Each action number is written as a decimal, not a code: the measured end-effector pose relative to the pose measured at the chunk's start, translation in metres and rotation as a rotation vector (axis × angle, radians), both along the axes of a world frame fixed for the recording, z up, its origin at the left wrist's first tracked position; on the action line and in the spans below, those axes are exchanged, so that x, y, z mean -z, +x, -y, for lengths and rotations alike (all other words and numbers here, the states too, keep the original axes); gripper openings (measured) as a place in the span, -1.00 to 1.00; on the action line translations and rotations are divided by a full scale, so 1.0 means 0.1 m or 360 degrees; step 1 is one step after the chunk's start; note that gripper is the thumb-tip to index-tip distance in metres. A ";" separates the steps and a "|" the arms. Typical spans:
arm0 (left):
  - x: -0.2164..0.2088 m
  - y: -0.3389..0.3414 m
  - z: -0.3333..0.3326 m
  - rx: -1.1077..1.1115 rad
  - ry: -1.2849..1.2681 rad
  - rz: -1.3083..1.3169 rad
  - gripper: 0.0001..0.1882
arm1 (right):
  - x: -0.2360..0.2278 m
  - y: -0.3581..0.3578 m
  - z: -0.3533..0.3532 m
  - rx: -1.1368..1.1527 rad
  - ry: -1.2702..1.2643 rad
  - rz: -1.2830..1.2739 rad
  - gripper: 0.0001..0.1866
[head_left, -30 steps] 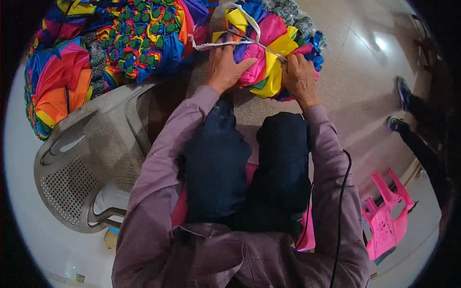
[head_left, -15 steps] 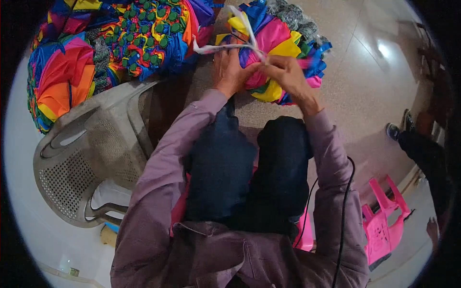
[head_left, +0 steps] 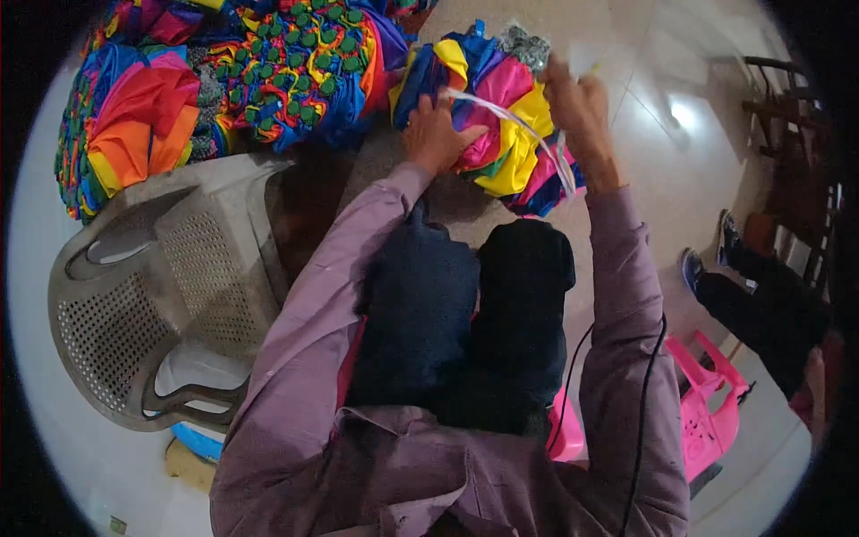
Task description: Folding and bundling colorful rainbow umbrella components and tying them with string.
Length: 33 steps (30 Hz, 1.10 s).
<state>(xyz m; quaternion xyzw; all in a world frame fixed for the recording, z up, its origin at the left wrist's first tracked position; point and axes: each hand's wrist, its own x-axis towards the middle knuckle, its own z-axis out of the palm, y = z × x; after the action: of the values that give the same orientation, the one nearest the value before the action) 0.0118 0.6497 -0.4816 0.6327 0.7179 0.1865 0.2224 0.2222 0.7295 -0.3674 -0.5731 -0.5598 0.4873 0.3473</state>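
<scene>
A bundle of multicoloured shiny cloth (head_left: 510, 134), seemingly folded umbrellas, stands on the floor beyond my knees. My left hand (head_left: 436, 139) lies against its left side, thumb spread away from the fingers. A white strip (head_left: 501, 112) runs from beside that hand's fingertips across the bundle and down its right side, where it hangs in loose strands. At the bundle's far right is my right hand (head_left: 582, 112), raised with its fingers curled. What those fingers hold, if anything, is too small to make out. Grey, plastic-wrapped ends (head_left: 525, 46) show at the bundle's far edge.
More bundles of bright cloth with green knobs (head_left: 295, 72) are heaped at the far left. A grey-brown plastic chair (head_left: 179, 286) stands at my left. To my right are a pink plastic chair (head_left: 707, 412) and another person's dark-clad legs (head_left: 752, 304). A black cable (head_left: 640, 421) runs along my right arm.
My right hand has moved away from my left hand, to the right and farther out. The white strip, bunched between both hands before, now trails over the bundle's right side.
</scene>
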 end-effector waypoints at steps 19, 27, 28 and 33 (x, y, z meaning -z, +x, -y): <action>0.47 0.13 -0.67 0.0236 -0.0430 0.0319 0.17 | 1.67 1.84 0.96 0.0067 0.0325 0.0710 -0.62; 0.46 -0.17 -0.79 0.0192 -0.0328 -0.0108 -0.09 | 1.73 3.60 1.46 0.1085 -0.0592 -0.0040 -0.71; 0.43 -0.09 -0.80 0.0208 -0.0326 -0.0100 -0.09 | 1.85 3.89 1.62 0.1105 -0.0637 -0.0010 -0.67; 0.17 0.31 -0.76 0.0126 -0.0428 -0.0352 -0.25 | 1.99 4.46 2.18 0.0466 -0.0250 0.1511 -0.57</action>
<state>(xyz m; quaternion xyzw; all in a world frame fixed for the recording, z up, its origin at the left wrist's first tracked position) 0.0429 0.7260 -0.4988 0.6416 0.7311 0.0092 0.2318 0.6687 0.5119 -0.5660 -0.8285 -0.5315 0.1597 0.0749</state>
